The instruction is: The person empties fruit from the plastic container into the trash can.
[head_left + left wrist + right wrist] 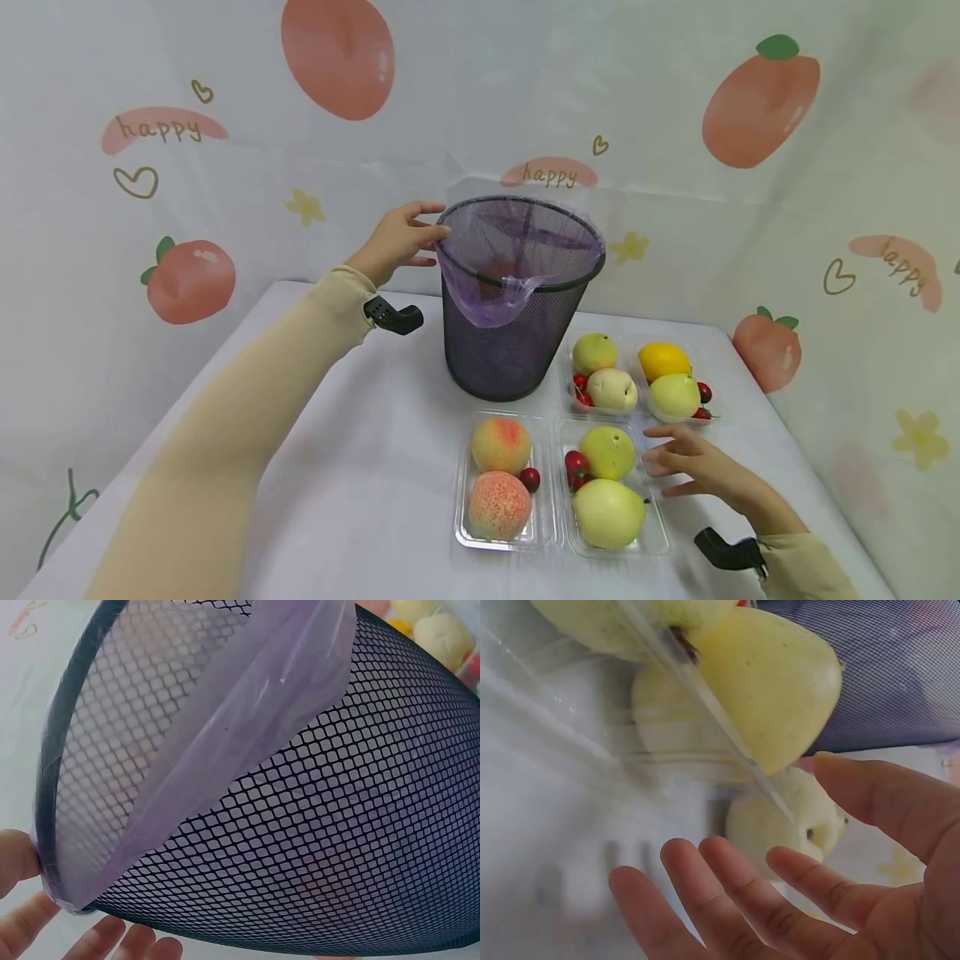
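A black mesh bin [517, 333] with a purple liner [495, 292] stands at the middle back of the white table. My left hand [433, 235] touches its left rim with straight fingers. In the left wrist view the thumb [15, 859] lies against the liner [225, 727] at the bin's rim [45, 795]. My right hand [660, 454] is open, fingertips at the right edge of a clear tray [660, 533] holding a green apple [607, 452], a pear [607, 512] and cherries. The right wrist view shows spread fingers [780, 900] beside a yellow-green fruit [772, 682].
Three other clear trays lie by the bin: one with two peaches [498, 475], one with a green apple and a pale peach [611, 387], one with a lemon [663, 360] and a green fruit. A fruit-print backdrop surrounds the table. The table edge runs close on the right.
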Demonstrator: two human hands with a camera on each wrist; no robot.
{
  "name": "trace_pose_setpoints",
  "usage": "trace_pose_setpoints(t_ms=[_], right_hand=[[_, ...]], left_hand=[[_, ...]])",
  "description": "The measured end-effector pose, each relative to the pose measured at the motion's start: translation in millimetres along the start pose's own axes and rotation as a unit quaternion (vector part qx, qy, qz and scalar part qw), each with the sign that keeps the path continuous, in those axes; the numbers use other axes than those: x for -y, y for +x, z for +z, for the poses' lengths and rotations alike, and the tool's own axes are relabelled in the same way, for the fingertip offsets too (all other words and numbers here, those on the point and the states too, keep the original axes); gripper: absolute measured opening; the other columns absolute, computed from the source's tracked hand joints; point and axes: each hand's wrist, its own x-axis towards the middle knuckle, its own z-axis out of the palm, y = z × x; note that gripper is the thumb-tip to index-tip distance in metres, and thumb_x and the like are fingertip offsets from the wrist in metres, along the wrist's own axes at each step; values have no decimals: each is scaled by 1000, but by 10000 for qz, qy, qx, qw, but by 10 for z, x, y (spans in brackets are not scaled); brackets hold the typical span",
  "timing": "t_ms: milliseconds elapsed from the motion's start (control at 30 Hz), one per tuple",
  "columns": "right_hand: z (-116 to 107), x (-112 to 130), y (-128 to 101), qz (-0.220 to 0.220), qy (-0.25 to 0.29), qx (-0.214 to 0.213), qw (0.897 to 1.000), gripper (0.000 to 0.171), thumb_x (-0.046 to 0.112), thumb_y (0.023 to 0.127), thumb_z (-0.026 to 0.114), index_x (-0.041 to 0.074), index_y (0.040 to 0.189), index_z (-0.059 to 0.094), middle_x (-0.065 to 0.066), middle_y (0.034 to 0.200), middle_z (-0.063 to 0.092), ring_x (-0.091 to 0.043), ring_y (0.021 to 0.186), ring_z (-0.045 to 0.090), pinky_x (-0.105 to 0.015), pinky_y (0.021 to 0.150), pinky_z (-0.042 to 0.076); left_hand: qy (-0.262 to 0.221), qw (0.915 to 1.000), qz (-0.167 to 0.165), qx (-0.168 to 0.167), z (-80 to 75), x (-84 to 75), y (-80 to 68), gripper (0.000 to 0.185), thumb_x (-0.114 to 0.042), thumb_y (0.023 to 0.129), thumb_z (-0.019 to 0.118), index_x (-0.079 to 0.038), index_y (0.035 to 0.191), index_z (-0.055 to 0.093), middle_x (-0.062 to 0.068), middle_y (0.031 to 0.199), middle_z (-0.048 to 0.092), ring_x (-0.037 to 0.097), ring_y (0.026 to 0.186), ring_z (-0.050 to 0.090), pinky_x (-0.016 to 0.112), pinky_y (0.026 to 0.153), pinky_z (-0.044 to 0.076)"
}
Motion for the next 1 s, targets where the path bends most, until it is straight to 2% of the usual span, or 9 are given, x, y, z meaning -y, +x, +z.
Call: trace_pose_setpoints(t_ms=[367,600,1000], right_hand=[[49,-53,54,14,406,485,9980,66,26,98,56,-7,145,23,-21,131,52,-24,106,61,-51,86,56],[64,-83,77,88,521,637,9966,63,26,99,54,-7,144,24,-17,129,55,-24,107,61,-52,87,56],[88,-118,118,154,875,846,9924,63,22,99,54,-8,144,21,-8,116,60,-21,103,62,-47,86,57]], left_hand=[[-463,9987,-220,27,30,-1,-7,49,-17,95,62,-17,142,48,8,125,54,18,97,57,42,94,54],[-537,9981,-291,14,33,17,1,49,-17,95,62,-19,142,48,6,124,53,18,97,57,41,92,55],[-627,9972,-409,-5,39,13,0,49,-16,95,61,-20,142,48,4,118,53,19,101,56,40,94,54]])
